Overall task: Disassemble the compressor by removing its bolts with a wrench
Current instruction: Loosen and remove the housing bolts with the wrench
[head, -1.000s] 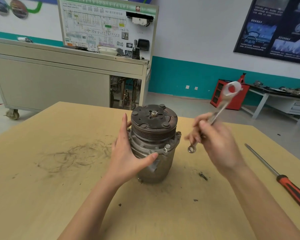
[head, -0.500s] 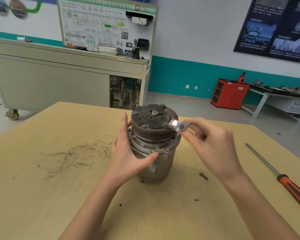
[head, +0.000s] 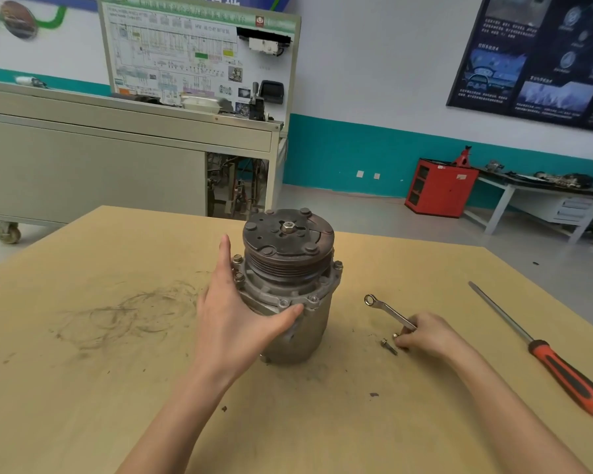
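The compressor point(head: 288, 285) stands upright in the middle of the frame on the pale wooden table point(head: 117, 388), its dark pulley face turned up and bolts point(head: 237, 258) showing around the flange below. The left hand point(head: 233, 323) is spread wide against the compressor's left side, fingers straight and pointing up and the thumb laid across the front of the flange. Lower right of the compressor, the right hand point(head: 425, 335) rests on the table with its fingers curled round one end of the wrench point(head: 386, 309). The tool lies low over the wood and its ring end points back toward the upper left, apart from the compressor. A loose bolt point(head: 388, 346) lies on the table just beside the fingertips – whether they touch it I cannot tell. Further right, well apart from the hand, a screwdriver point(head: 545, 350) with a red and black handle lies slantwise along the table's edge. Dark smudges mark the wood at centre left – and a red cabinet point(head: 439, 188) sits against the teal-banded wall at the upper right
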{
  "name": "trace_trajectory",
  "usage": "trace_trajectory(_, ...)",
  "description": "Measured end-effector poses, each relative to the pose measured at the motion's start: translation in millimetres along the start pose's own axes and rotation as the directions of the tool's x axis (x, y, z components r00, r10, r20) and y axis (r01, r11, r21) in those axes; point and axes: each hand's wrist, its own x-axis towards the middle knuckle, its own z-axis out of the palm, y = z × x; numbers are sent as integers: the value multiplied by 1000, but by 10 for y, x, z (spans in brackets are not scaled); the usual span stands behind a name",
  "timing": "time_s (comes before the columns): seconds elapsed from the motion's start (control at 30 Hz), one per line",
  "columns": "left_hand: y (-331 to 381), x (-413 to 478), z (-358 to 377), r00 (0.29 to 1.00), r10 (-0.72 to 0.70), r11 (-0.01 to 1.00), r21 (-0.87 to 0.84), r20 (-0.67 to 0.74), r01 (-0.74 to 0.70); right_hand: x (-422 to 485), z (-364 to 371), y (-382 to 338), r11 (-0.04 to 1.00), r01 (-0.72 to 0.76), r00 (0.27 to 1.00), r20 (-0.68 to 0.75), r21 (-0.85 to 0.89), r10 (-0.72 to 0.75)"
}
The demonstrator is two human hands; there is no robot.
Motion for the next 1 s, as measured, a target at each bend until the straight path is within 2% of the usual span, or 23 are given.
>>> trace_trajectory(0.07, -56, 56, -56, 998, -22, 998, -55, 50, 25, 0, -2, -45, 1000, 18, 1000, 1, 4, -18)
trace_trajectory(0.13, -122, 163, -161, 985, -27, 984, -170, 169, 56, -71, -58, -134, 981, 58, 997, -58, 184, -48)
trace_trajectory(0.17, -149, 234, -225, 970, -19, 974, -216, 241, 73, -119, -101, -182, 922, 95, 993, -105, 375, -60)
trace_trajectory(0.23, -185, 368, -335, 925, -14, 958, -259, 379, 120, -289, -217, -301, 674, 200, 976, -207, 711, -71)
trace_trajectory(0.27, -192, 415, -374, 901, -12, 952, -272, 433, 143, -396, -296, -366, 589, 274, 957, -274, 760, -91)
trace_trajectory(0.33, -213, 452, -422, 877, 5, 941, -298, 481, 158, -591, -443, -490, 567, 417, 902, -402, 710, -160)
trace_trajectory(0.4, -233, 440, -430, 887, 34, 940, -316, 460, 127, -757, -539, -587, 537, 525, 845, -478, 660, -239)
trace_trajectory(0.5, -184, 379, -372, 918, 56, 955, -288, 392, 65, -961, -571, -702, 342, 609, 793, -542, 715, -280)
trace_trajectory(0.6, -85, 299, -249, 952, 58, 971, -240, 299, 17, -1120, -513, -792, 163, 602, 788, -548, 782, -281)
trace_trajectory(0.67, -67, 245, -174, 974, 54, 969, -246, 222, 2, -1197, -460, -837, 88, 580, 794, -538, 810, -283)
trace_trajectory(0.8, -96, 180, -98, 988, 72, 965, -260, 137, -34, -1317, -350, -925, 77, 658, 730, -609, 749, -311)
trace_trajectory(0.93, -84, 164, -88, 987, 105, 972, -222, 121, -76, -1416, -355, -1056, 217, 841, 541, -780, 496, -314)
trace_trajectory(1.0, -100, 165, -79, 988, 104, 973, -216, 112, -78, -1428, -403, -1111, 234, 876, 478, -817, 421, -323)
